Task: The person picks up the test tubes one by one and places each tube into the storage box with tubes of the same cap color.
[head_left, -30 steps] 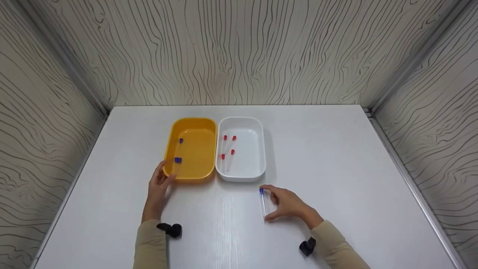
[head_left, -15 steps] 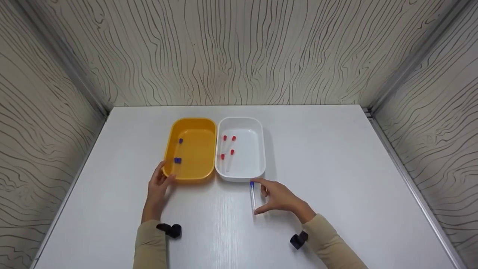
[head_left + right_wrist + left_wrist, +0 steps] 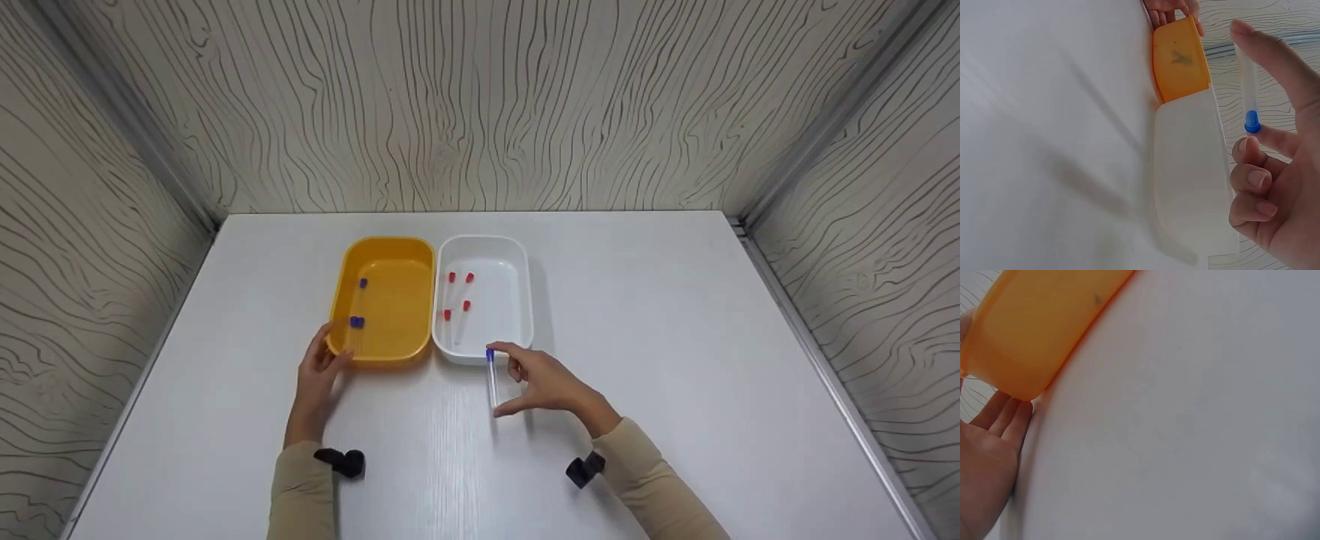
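Observation:
My right hand (image 3: 551, 381) pinches a clear test tube (image 3: 493, 382) lengthwise, with the index finger at its blue cap and the thumb at the other end. The tube is above the table, in front of the white tray's near edge. In the right wrist view the blue cap (image 3: 1252, 121) points down and the other fingers are curled, apart from the tube. My left hand (image 3: 319, 375) holds the near left corner of the yellow tray (image 3: 405, 352), thumb at the front rim and fingers along the left side. Several blue-capped tubes (image 3: 357, 322) lie in it.
Against the yellow tray's right side stands a white tray (image 3: 517, 322) with several red-capped tubes (image 3: 463, 322) in its left half. Both trays rest on a white table (image 3: 637, 300). Wood-patterned panels (image 3: 480, 105) enclose its back and sides.
My right hand has moved left and away from me with the blue-capped test tube, from right of the white tray to its near edge. My left hand and both trays have stayed in place.

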A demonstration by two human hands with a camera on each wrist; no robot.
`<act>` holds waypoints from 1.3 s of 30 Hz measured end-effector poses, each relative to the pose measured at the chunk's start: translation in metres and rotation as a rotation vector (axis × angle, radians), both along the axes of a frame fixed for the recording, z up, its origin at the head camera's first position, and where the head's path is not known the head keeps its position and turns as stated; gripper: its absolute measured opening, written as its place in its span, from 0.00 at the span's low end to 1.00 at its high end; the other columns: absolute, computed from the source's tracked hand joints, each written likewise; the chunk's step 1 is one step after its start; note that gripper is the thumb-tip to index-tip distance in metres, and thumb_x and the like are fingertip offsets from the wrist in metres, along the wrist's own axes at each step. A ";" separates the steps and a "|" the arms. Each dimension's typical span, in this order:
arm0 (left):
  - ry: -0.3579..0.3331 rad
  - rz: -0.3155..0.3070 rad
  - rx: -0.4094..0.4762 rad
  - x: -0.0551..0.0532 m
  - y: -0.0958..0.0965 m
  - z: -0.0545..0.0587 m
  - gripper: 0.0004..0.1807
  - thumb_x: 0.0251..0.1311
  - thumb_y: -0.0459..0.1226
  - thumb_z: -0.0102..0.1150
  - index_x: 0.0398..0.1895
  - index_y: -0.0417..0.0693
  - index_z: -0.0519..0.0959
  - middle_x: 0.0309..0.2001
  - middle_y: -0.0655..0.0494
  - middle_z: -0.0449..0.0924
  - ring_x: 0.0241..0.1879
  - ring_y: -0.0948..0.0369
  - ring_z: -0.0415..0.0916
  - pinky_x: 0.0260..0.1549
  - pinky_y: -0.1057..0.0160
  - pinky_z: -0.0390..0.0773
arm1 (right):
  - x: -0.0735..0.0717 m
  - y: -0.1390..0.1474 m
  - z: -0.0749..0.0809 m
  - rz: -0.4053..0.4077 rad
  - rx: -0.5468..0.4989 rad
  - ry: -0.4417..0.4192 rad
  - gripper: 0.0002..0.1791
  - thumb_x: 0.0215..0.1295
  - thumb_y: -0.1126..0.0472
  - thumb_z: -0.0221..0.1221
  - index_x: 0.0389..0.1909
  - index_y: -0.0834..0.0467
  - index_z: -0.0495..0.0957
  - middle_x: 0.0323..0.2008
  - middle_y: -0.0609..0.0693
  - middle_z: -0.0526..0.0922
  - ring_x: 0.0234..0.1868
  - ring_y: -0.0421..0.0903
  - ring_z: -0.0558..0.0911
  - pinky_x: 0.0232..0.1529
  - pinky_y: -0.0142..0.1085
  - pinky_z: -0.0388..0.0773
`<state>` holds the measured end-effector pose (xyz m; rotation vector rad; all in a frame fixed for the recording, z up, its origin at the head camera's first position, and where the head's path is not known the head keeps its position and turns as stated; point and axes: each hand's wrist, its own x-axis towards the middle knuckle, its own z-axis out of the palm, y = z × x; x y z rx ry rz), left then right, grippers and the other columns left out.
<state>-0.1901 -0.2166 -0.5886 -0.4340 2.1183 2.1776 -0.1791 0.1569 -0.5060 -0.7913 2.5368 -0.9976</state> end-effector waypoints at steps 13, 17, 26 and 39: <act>-0.009 -0.001 0.018 0.000 0.000 0.001 0.36 0.65 0.42 0.58 0.73 0.67 0.56 0.77 0.52 0.52 0.74 0.56 0.56 0.75 0.55 0.58 | -0.015 -0.033 0.008 -0.014 -0.019 0.049 0.51 0.41 0.43 0.75 0.68 0.52 0.64 0.27 0.47 0.71 0.29 0.38 0.67 0.33 0.27 0.63; -0.003 0.000 0.006 0.000 0.000 0.000 0.36 0.64 0.42 0.58 0.73 0.66 0.56 0.77 0.52 0.52 0.74 0.56 0.56 0.75 0.54 0.58 | -0.019 -0.042 0.009 -0.009 -0.028 0.075 0.51 0.41 0.45 0.75 0.67 0.54 0.64 0.26 0.44 0.69 0.28 0.35 0.64 0.32 0.27 0.63; 0.019 -0.008 -0.037 0.001 0.000 0.000 0.36 0.64 0.43 0.58 0.74 0.65 0.56 0.76 0.49 0.53 0.73 0.56 0.57 0.74 0.55 0.59 | -0.031 -0.062 0.010 -0.044 -0.026 0.095 0.51 0.42 0.43 0.74 0.69 0.52 0.63 0.26 0.45 0.69 0.26 0.35 0.63 0.29 0.25 0.60; -0.003 -0.008 -0.014 0.002 0.001 0.001 0.36 0.64 0.45 0.58 0.73 0.68 0.56 0.77 0.53 0.50 0.75 0.55 0.55 0.75 0.54 0.57 | -0.049 -0.089 0.008 -0.077 -0.004 0.077 0.52 0.44 0.42 0.73 0.70 0.51 0.61 0.26 0.42 0.65 0.27 0.38 0.63 0.30 0.27 0.59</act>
